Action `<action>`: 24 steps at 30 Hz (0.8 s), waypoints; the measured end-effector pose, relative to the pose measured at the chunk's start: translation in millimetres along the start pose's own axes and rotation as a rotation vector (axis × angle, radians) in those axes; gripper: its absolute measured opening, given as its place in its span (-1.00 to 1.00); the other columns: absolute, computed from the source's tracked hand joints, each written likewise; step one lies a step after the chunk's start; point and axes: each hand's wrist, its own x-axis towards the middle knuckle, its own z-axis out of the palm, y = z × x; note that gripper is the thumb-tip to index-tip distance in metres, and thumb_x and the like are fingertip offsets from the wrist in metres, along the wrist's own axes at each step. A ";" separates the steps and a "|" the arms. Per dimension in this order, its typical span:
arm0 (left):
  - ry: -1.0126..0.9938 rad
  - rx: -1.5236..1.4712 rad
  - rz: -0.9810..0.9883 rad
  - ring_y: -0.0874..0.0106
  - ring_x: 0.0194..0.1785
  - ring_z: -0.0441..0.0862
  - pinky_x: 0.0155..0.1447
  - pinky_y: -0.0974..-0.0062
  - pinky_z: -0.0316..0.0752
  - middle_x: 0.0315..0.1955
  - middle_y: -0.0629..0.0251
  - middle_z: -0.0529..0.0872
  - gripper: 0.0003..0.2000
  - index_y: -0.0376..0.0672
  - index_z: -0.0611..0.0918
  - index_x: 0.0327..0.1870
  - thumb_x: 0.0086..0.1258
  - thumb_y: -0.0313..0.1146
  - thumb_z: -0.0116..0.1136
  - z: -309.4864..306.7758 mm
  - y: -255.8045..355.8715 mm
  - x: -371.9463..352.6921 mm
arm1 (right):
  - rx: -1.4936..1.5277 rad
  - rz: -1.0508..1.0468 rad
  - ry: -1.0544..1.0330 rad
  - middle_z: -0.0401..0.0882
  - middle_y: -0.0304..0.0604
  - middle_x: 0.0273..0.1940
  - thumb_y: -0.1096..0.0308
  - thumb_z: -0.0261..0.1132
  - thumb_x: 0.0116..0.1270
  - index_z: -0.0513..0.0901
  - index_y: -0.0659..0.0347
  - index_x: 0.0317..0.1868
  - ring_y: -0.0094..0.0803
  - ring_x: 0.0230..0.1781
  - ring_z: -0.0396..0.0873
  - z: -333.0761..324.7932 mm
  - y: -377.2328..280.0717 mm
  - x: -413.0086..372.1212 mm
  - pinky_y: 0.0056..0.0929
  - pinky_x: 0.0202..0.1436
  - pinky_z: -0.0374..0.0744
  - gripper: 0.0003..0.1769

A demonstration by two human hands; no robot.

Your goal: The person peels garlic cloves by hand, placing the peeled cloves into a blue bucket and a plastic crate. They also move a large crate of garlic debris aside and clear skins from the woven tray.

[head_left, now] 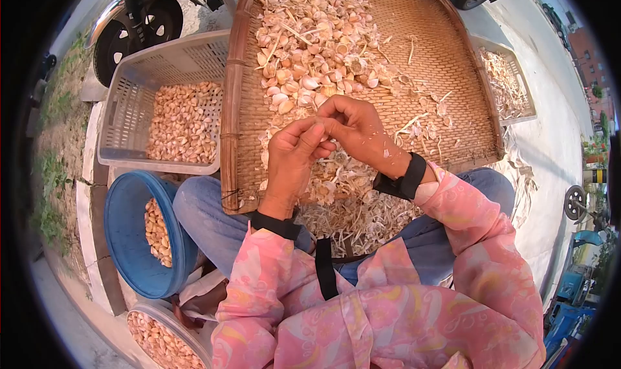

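My left hand and my right hand meet over the near part of a woven bamboo tray. Both are closed, thumbs and fingers pinched together at the tips around a small pale piece that looks like a garlic clove, mostly hidden by the fingers. Bits of skin stick to the back of my right hand. Just beyond my fingertips a large heap of garlic cloves covers the tray's left and middle part. Loose skins and dry stalks lie to the right of my right hand.
Left of the tray stands a plastic crate of cloves, then a blue bucket and a pale bucket, both holding cloves. More skins lie between my knees. Another crate with stalks is at the right. A wheel stands behind the left crate.
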 end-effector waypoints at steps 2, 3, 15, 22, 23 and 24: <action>0.026 0.048 0.027 0.55 -0.34 0.62 -0.25 0.71 0.55 -0.35 0.26 0.66 -0.74 -0.36 0.53 -0.05 0.33 -0.39 0.13 3.2 -2.3 -3.0 | 0.183 0.142 -0.016 0.50 -0.31 -0.50 0.41 0.22 0.26 0.54 0.29 -0.37 -0.70 -0.56 0.43 -2.3 -2.9 2.7 -0.63 -0.53 0.44 -0.88; 0.040 0.070 0.042 0.55 -0.34 0.62 -0.24 0.70 0.55 -0.35 0.25 0.66 -0.75 -0.36 0.53 -0.05 0.33 -0.39 0.13 4.8 -3.5 -4.5 | 0.247 0.148 -0.024 0.50 -0.33 -0.49 0.37 0.21 0.29 0.55 0.27 -0.35 -0.72 -0.56 0.42 -2.0 -2.4 1.8 -0.67 -0.52 0.42 -0.87; 0.370 0.393 0.398 0.47 -0.34 0.65 -0.25 0.70 0.57 -0.29 0.06 0.65 -0.81 -0.31 0.47 -0.14 0.28 -0.50 0.15 -47.5 78.4 -18.3 | -0.765 -0.155 -0.036 0.47 -0.09 -0.24 0.35 0.22 0.19 0.58 0.19 -0.28 -0.14 -0.21 0.50 -27.2 24.5 -1.3 -0.25 -0.23 0.48 -0.88; 0.591 1.399 0.486 0.24 -0.05 0.58 -0.04 0.39 0.49 -0.12 -0.15 0.57 -0.57 -0.42 0.40 0.06 0.24 -0.38 0.19 -126.9 127.0 7.2 | -0.785 -0.285 -0.339 0.47 0.06 -0.24 0.36 0.22 0.18 0.52 0.23 -0.16 0.00 -0.21 0.49 24.9 23.0 34.3 -0.13 -0.15 0.45 -0.77; 0.558 1.417 0.484 0.22 -0.02 0.55 -0.02 0.38 0.47 -0.10 -0.15 0.56 -0.56 -0.42 0.40 0.07 0.24 -0.36 0.19 -124.2 127.6 5.0 | -0.801 -0.266 -0.361 0.47 0.05 -0.25 0.36 0.22 0.17 0.52 0.24 -0.17 0.00 -0.21 0.49 28.2 27.4 38.4 -0.13 -0.14 0.45 -0.78; 0.524 1.434 0.483 0.20 0.02 0.53 0.01 0.36 0.44 -0.08 -0.15 0.55 -0.54 -0.42 0.40 0.08 0.23 -0.34 0.19 -115.0 126.3 2.0 | -0.819 -0.246 -0.382 0.48 0.05 -0.27 0.37 0.23 0.16 0.52 0.24 -0.18 0.01 -0.20 0.49 31.1 34.8 42.7 -0.13 -0.13 0.45 -0.78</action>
